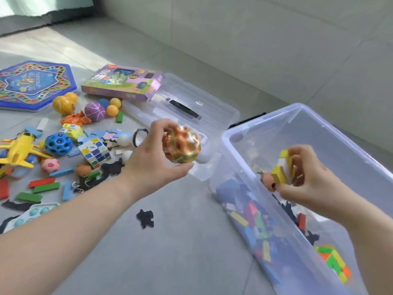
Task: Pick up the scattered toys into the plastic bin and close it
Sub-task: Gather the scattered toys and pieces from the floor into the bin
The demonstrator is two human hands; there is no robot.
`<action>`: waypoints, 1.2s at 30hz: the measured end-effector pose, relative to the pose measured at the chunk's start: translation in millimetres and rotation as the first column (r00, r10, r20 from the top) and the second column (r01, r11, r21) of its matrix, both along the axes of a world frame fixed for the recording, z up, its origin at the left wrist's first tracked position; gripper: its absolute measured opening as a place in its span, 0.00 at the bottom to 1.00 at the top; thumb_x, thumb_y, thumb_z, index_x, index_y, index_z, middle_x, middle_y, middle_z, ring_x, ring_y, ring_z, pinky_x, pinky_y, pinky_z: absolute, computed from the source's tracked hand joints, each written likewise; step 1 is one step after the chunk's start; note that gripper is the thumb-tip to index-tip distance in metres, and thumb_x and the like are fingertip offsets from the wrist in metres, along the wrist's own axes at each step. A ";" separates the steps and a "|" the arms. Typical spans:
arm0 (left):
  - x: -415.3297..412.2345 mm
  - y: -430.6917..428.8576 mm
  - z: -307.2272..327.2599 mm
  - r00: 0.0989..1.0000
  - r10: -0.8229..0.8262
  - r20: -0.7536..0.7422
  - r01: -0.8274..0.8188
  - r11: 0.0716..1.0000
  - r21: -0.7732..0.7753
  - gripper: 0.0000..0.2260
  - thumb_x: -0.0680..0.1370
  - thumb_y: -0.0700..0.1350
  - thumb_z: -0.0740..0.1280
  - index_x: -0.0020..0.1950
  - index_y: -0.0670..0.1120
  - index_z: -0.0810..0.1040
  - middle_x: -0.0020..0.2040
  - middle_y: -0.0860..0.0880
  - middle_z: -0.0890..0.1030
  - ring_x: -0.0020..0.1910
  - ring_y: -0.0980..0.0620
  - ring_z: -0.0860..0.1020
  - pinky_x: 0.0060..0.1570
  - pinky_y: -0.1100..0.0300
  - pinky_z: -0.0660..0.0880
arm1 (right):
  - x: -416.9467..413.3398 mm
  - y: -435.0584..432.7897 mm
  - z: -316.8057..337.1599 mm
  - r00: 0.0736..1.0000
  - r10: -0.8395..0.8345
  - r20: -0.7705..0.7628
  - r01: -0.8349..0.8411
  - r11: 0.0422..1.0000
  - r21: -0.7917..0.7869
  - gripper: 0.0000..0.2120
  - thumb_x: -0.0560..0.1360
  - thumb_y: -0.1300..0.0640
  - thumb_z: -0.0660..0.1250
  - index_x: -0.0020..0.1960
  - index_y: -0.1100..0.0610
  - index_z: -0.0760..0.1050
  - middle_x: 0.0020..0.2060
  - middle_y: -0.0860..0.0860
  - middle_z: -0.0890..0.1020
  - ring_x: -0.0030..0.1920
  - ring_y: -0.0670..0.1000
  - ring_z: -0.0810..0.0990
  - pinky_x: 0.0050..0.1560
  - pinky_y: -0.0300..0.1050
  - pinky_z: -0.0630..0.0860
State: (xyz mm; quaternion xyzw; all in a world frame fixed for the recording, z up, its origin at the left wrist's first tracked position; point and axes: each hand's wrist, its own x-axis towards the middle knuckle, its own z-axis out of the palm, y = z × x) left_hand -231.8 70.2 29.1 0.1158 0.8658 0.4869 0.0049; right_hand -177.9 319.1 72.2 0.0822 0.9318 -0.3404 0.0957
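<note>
Grey tiled floor point(174, 241) is spreading everywhere beneath the fingers, thin grout lines crossing it. Pale wall point(244, 28) is rising well beyond the fingertips, meeting the floor along a slanting edge. Sunlight patch point(63, 47) is falling on tiles far up-left of the fingers. Curtain hem point(42, 9) is hanging at the top-left corner, touching the floor.

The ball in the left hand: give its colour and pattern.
Head view: the ball in the left hand is orange-gold with yellow-green, dimpled all over.
</note>
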 end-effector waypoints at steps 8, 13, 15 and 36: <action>-11.6 156.0 1.8 0.940 -0.299 -0.162 0.235 0.916 -0.326 0.28 0.69 0.48 0.70 0.66 0.47 0.64 0.61 0.49 0.72 0.61 0.48 0.70 0.61 0.60 0.60 | 25.5 61.6 -55.4 0.883 -0.329 0.333 0.327 0.943 0.064 0.20 0.71 0.58 0.67 0.56 0.53 0.60 0.40 0.47 0.71 0.34 0.47 0.71 0.29 0.39 0.65; -18.8 147.1 -17.7 0.925 -0.286 -0.249 0.176 0.905 -0.387 0.21 0.75 0.52 0.61 0.66 0.47 0.70 0.71 0.47 0.65 0.70 0.52 0.62 0.66 0.61 0.51 | 28.2 68.6 -65.4 0.905 -0.245 0.349 0.233 0.970 0.075 0.33 0.73 0.58 0.66 0.73 0.53 0.54 0.70 0.52 0.64 0.52 0.49 0.68 0.48 0.39 0.66; -15.2 118.1 -21.7 0.894 -0.258 -0.366 0.157 0.946 -0.282 0.18 0.73 0.49 0.59 0.56 0.42 0.79 0.62 0.40 0.75 0.61 0.53 0.68 0.60 0.60 0.59 | 27.1 66.1 -61.0 0.930 -0.263 0.258 0.245 0.964 0.100 0.27 0.74 0.59 0.64 0.71 0.50 0.60 0.68 0.51 0.67 0.50 0.50 0.70 0.47 0.40 0.68; 74.3 -152.0 -162.6 0.955 0.225 0.194 -0.074 0.813 -0.578 0.26 0.61 0.38 0.78 0.58 0.40 0.78 0.59 0.43 0.78 0.56 0.41 0.79 0.53 0.48 0.76 | -38.5 -199.5 -185.5 0.817 0.347 0.460 -0.503 0.819 0.276 0.17 0.75 0.55 0.63 0.60 0.59 0.64 0.62 0.57 0.67 0.63 0.58 0.66 0.50 0.46 0.67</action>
